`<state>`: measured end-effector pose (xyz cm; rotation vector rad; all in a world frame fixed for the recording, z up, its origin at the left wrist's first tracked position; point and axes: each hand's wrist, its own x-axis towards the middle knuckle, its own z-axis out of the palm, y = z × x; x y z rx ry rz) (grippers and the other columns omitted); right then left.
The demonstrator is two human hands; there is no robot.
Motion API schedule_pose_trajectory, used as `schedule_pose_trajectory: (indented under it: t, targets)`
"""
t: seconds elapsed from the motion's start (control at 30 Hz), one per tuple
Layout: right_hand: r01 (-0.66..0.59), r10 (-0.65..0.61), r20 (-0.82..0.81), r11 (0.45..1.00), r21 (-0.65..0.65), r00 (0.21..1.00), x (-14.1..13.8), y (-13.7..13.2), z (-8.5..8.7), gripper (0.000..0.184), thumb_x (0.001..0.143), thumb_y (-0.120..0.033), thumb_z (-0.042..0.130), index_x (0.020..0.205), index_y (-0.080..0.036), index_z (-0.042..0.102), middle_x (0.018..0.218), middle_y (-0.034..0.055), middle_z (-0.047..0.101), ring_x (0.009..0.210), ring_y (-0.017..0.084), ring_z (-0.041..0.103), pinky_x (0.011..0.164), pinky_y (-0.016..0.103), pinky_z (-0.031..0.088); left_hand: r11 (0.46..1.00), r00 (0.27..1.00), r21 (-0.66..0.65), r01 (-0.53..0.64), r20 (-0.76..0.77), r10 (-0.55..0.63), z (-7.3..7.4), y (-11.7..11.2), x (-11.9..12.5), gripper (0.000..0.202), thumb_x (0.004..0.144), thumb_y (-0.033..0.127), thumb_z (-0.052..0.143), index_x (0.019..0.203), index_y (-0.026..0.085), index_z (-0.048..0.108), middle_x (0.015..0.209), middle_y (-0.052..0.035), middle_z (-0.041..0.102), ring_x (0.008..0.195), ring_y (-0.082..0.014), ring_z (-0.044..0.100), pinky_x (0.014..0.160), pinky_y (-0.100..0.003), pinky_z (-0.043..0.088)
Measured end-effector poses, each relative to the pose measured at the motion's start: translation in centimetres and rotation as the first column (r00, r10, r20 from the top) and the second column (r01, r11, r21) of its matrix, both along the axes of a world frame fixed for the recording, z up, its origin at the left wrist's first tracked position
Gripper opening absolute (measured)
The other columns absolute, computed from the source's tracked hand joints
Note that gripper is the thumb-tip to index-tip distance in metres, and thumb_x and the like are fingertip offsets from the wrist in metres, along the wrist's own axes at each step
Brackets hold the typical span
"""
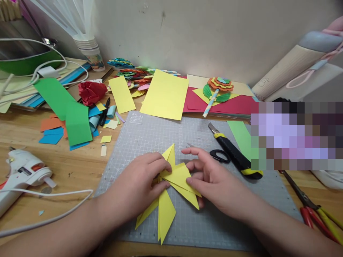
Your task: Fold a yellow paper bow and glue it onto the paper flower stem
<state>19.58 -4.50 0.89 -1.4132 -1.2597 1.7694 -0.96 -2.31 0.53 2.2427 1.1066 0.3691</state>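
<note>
A folded yellow paper star (167, 214), with several pointed petals, is held low over the grey cutting mat (214, 221). My left hand (142, 178) pinches it near its centre, thumb below and fingers above. On the other side, my right hand (206, 178) grips a right-hand petal between thumb and fingers, its index finger stretched out. Just beyond that hand lie small black-handled scissors (221, 156), partly covered by it. A black and yellow utility knife (233, 151) rests to their right, blade pointing away.
A white glue gun (26, 171) and its cable lie at left. Behind are green paper (77, 121), crumpled red paper (91, 93), yellow sheets (167, 94) and a paper flower (220, 85). Large red and yellow-handled scissors (308, 200) lie at right. A wall stands behind.
</note>
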Motion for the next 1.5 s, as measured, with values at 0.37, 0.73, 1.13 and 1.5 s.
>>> schedule_pose_trajectory:
  t: [0.37, 0.73, 1.13, 1.5]
  targets:
    - [0.012, -0.017, 0.049, 0.995, 0.097, 0.999, 0.06, 0.13, 0.04, 0.033, 0.086, -0.016, 0.045, 0.119, -0.026, 0.044, 0.087, 0.0007, 0.052, 0.051, 0.008, 0.052, 0.038, 0.019, 0.046, 0.997, 1.000, 0.079, 0.000, -0.018, 0.002, -0.62, -0.27, 0.22, 0.022, 0.085, 0.023, 0.060, 0.106, 0.021, 0.063, 0.093, -0.0041, 0.062, 0.088, -0.0197, 0.057, 0.074, -0.034, 0.048]
    - [-0.082, 0.064, 0.154, 0.990, 0.112, 0.986, 0.10, -0.09, -0.10, 0.043, 0.080, -0.008, 0.047, 0.120, -0.026, 0.042, 0.088, -0.0009, 0.049, 0.053, 0.007, 0.053, 0.036, 0.017, 0.042, 0.999, 0.999, 0.004, -0.045, -0.021, 0.045, -0.20, -0.29, 0.47, 0.018, 0.078, 0.016, 0.064, 0.094, 0.021, 0.057, 0.091, -0.0009, 0.061, 0.086, -0.0187, 0.056, 0.070, -0.031, 0.044]
    - [-0.058, 0.055, 0.122, 0.998, 0.020, 0.991, 0.00, 0.15, -0.01, 0.040, 0.082, -0.012, 0.047, 0.119, -0.027, 0.042, 0.094, 0.0004, 0.055, 0.055, 0.008, 0.060, 0.036, 0.018, 0.041, 0.997, 0.997, -0.035, -0.072, 0.026, 0.073, -0.48, -0.29, 0.46, 0.027, 0.080, 0.018, 0.065, 0.107, 0.021, 0.060, 0.098, -0.0027, 0.054, 0.084, -0.0171, 0.055, 0.070, -0.031, 0.046]
    - [-0.116, 0.133, 0.126, 0.985, -0.131, 0.983, -0.13, 0.28, 0.22, 0.038, 0.086, -0.019, 0.047, 0.121, -0.031, 0.038, 0.075, -0.0062, 0.055, 0.049, 0.012, 0.064, 0.036, 0.018, 0.041, 0.997, 0.997, -0.038, -0.074, 0.008, 0.074, -0.48, -0.18, 0.54, 0.024, 0.081, 0.020, 0.065, 0.105, 0.020, 0.064, 0.092, -0.0026, 0.056, 0.082, -0.0176, 0.056, 0.069, -0.031, 0.046]
